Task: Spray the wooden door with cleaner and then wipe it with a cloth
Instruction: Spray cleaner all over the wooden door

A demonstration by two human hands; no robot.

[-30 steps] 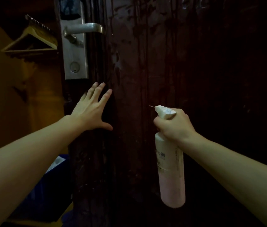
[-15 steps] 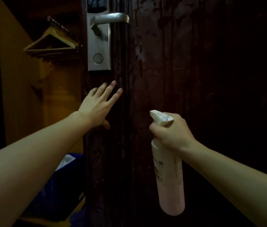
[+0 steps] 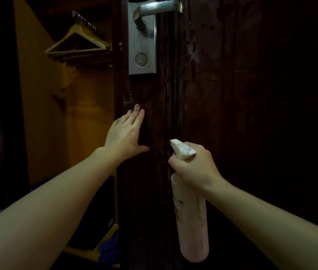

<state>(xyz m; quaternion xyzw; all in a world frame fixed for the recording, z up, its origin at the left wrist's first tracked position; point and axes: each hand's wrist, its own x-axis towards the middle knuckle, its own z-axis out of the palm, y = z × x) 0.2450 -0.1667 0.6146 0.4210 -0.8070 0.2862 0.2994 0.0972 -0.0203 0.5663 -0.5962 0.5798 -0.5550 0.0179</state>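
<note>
The dark wooden door fills the middle and right of the head view, with wet streaks and droplets on its upper part. My left hand lies flat with straight fingers against the door near its left edge, below the lock plate. My right hand grips the neck of a pale pink spray bottle, its white nozzle pointing up and left at the door. No cloth is in view.
A metal lock plate with a lever handle sits at the top of the door. Left of the door, an open closet holds wooden hangers. A dark blue object lies low beside the door's edge.
The view has shifted left, so the door and handle sit further right and higher. My left hand's fingers have drawn together on the door. The bottle has sunk slightly lower.
</note>
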